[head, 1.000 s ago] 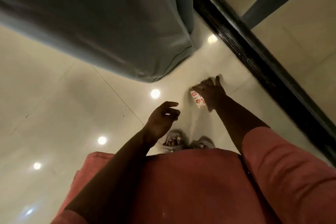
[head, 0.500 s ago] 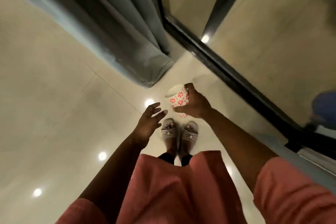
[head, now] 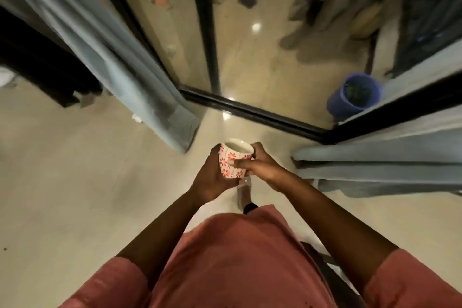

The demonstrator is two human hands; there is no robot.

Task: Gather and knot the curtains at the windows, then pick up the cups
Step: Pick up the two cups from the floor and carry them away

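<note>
Holding one floral cup [head: 234, 160] upright at waist height above the floor — left hand [head: 210, 177] cradling its side, right hand [head: 258, 165] wrapping round it — with curtains [head: 140, 75] seemingly hanging loose, other cups unseen.

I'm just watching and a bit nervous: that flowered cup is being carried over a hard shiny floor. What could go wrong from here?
The cup is upright and open-topped, gripped by the left hand and the right hand; a tilt might spill whatever it holds, though its contents are unclear. If it slipped, it could break on the tiled floor. The curtain hem lies near the feet, a possible snag.
</note>
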